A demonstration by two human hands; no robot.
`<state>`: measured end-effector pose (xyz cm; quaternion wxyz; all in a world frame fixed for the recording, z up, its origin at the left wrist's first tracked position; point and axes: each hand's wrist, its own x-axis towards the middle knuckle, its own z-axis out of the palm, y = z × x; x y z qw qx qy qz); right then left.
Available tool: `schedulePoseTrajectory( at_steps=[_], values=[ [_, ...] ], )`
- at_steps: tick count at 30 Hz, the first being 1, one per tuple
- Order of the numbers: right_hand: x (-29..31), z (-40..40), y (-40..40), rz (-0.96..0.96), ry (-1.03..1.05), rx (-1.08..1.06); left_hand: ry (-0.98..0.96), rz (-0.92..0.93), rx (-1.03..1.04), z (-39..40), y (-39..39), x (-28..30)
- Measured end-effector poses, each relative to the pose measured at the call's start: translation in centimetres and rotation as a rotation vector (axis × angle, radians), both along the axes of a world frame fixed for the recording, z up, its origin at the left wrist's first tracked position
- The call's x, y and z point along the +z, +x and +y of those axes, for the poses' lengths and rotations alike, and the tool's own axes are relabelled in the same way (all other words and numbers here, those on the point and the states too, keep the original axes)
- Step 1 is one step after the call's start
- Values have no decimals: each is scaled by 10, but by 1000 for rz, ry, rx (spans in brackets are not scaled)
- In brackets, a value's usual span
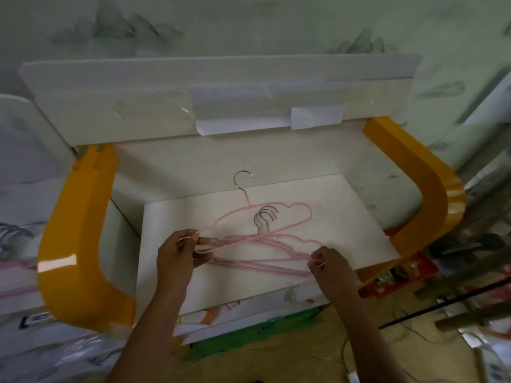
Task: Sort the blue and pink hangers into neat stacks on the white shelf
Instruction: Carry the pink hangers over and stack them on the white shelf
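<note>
Several pink wire hangers (265,244) with silver hooks lie bunched on the white shelf (345,217). My left hand (177,255) pinches the left ends of the hangers. One of these, a cloud-shaped pink hanger (301,208), is tilted away from the bunch, its hook pointing to the back. My right hand (329,265) pinches the right ends of the stacked hangers near the shelf's front edge. No blue hanger shows on the shelf.
Curved yellow side panels (80,244) flank the shelf left and right. A white back panel (193,106) with taped paper rises behind. More hangers (13,239) lie at the far left edge. Red clutter (409,269) and cables sit on the floor at right.
</note>
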<state>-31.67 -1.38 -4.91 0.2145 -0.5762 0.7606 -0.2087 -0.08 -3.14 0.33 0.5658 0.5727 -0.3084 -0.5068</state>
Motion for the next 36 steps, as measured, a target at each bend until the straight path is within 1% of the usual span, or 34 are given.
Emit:
schedulePoseTrajectory(
  at_steps=[3,6,10,11,12,15,16,17,19,26,31,36],
  values=[
    [-3,-4,1,31,-4,-8,0,1,16,2,0,-1],
    [-8,-9,-4,41,15,35,-5,25,39,7,-2,1],
    [-11,-13,-9,-62,-45,32,-24,22,55,12,0,4],
    [-11,-14,-9,-122,-58,24,-27,17,58,14,2,5],
    [-9,-16,-9,-235,-60,8,-31,13,61,15,4,6],
    [1,-15,-7,-813,-46,-66,-45,-3,78,18,8,10],
    [3,-15,-9,-938,-56,-77,-50,-6,88,19,9,12],
    [4,-14,-11,-1011,-68,-63,-55,-7,100,21,10,13],
    [6,-14,-14,-1094,-89,-1,-52,-9,118,23,12,15],
    [23,-6,-12,-1007,-214,68,-63,-35,137,33,15,26],
    [34,7,-10,-1021,-261,63,-95,-77,142,47,19,37],
    [46,27,1,-1052,-289,67,-122,-78,162,68,29,47]
  ],
)
